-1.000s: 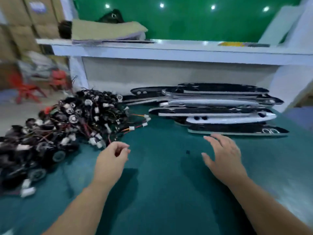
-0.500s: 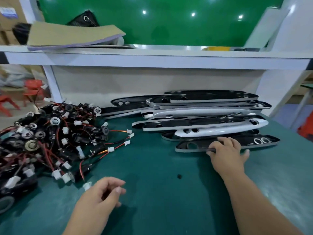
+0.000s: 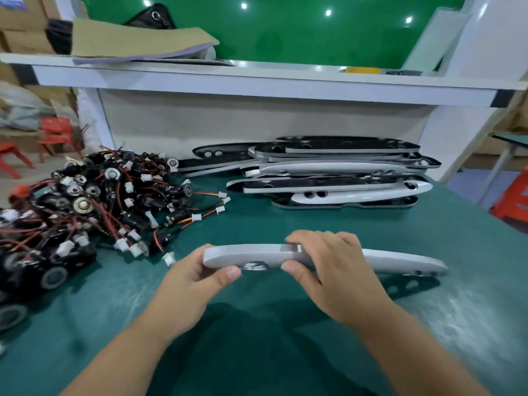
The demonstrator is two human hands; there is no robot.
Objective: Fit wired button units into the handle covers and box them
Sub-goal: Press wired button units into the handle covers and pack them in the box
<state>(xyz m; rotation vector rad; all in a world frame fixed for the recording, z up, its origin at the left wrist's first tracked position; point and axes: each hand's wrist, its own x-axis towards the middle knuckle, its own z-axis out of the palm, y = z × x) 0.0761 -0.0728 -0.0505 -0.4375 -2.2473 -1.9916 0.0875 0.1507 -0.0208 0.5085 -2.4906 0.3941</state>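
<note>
A long grey handle cover [image 3: 400, 260] is held above the green table, lying left to right. My left hand [image 3: 188, 284] grips its left end, thumb on the near edge. My right hand [image 3: 334, 270] grips its middle, fingers curled over the top and thumb underneath. A pile of wired button units [image 3: 94, 201] with red and black wires and white plugs lies at the left. A stack of several more handle covers [image 3: 337, 172], grey and black, sits at the back of the table.
The green table [image 3: 257, 338] carries everything. A white shelf [image 3: 257, 81] overhangs the back, with cardboard sheets [image 3: 143, 38] on top. A white post [image 3: 445, 132] stands at the right. Red plastic stools [image 3: 54, 135] stand on the floor at the far left.
My right hand took a handle cover from the front of the stack and brought it toward me. My left hand, empty before, now holds the cover's left end.
</note>
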